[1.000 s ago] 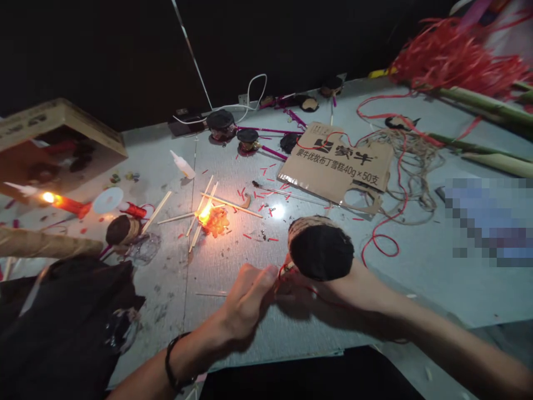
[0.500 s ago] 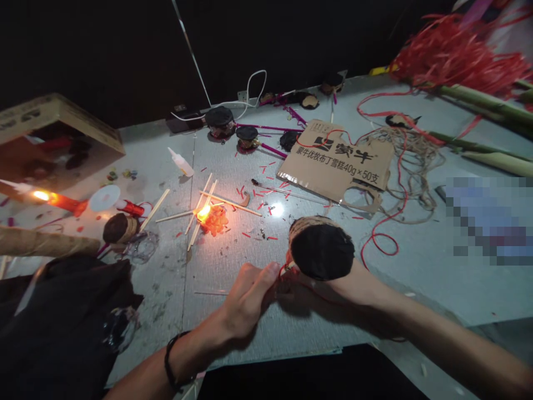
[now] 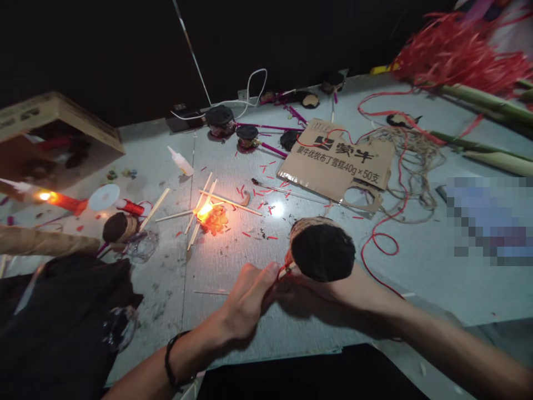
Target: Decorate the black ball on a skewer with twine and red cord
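I have passage over worktop (image 3: 433, 266) right of red cord (image 3: 398, 245); flame (image 3: 205, 210) and wooden sticks (image 3: 233, 204) obstruct left, cardboard piece (image 3: 325, 178) obstructs ahead.

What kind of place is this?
Probably a craft workspace: the grey tabletop holds cut brown printed cardboard, a tangle of thin brown string, and a small white plastic bottle with a pointed nozzle.

Dark wall (image 3: 291, 39); pale grey table (image 3: 433, 258)

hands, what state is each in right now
left hand: closed, pinching the stick
right hand: mostly hidden behind the drum, open or closed can't be told
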{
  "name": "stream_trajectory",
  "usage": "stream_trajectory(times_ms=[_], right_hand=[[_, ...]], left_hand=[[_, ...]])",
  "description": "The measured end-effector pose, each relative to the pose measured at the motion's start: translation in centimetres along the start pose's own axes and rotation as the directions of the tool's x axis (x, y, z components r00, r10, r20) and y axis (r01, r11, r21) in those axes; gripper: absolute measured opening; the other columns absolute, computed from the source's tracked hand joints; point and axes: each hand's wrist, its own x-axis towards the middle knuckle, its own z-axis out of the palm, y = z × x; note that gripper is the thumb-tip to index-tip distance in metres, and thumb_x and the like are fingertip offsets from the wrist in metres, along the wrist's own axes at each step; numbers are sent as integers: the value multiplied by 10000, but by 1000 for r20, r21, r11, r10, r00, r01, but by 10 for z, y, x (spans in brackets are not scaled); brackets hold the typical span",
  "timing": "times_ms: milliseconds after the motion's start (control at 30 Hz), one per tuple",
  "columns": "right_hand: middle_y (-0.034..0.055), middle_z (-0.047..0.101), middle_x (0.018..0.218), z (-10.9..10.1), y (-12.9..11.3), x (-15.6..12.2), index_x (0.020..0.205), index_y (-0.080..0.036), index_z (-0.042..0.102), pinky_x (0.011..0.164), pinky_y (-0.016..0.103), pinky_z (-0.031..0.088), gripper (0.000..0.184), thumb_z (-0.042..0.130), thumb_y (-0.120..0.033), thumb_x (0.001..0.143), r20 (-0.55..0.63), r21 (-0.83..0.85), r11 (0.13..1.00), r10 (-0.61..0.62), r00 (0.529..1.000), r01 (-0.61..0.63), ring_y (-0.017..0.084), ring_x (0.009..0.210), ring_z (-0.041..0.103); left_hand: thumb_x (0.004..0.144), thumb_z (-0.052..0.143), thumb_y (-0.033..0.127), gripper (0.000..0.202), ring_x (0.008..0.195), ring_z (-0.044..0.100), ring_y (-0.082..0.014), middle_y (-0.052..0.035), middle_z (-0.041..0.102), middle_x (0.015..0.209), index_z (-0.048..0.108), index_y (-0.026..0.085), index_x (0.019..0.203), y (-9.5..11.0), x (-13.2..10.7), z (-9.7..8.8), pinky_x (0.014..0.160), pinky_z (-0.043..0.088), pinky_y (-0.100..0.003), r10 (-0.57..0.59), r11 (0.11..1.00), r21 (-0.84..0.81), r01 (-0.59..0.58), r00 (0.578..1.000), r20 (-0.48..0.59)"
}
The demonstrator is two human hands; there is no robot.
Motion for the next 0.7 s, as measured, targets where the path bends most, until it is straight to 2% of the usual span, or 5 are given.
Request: stream_trajectory(times_ms=[200, 333, 467, 700], right_hand=[[48, 686, 868, 9, -11, -9, 905, -258, 693, 779, 393, 589, 289, 772, -530, 960, -25, 19, 997, 80, 997, -79, 211, 784, 610], [45, 688, 898, 16, -7, -12, 953, -240, 696, 790, 372, 607, 331, 741, -566, 990, 48, 171, 975, 139, 989, -145, 199, 811, 630], [39, 677, 902, 21, 2, -10, 938, -222, 681, 785, 359, 608, 388, 770, -598, 964, 51, 265, 955, 125, 991, -134, 188, 816, 626], [25, 647, 878, 23, 0, -9, 937, -235, 658, 745, 341, 610, 409, 778, -626, 944, 50, 278, 949, 144, 988, -152, 183, 804, 605]], left_hand=[[1113, 411, 672, 694, 522, 254, -108, 60, 297, 520, 347, 237, 576, -6, 1, -1, 497, 242, -275, -17, 1000, -10, 17, 1000, -22], [1117, 380, 668, 695, 511, 274, -115, 53, 302, 498, 352, 242, 569, -6, 1, 0, 494, 257, -275, -29, 1000, -4, 29, 999, -27], [1116, 389, 671, 692, 508, 256, -112, 57, 294, 499, 355, 238, 577, -7, 1, 1, 485, 227, -276, -45, 999, -15, 45, 998, -48], [1109, 407, 691, 717, 517, 228, -101, 62, 280, 511, 337, 231, 564, -1, 1, 1, 490, 181, -285, -4, 1000, 22, 5, 1000, -19]])
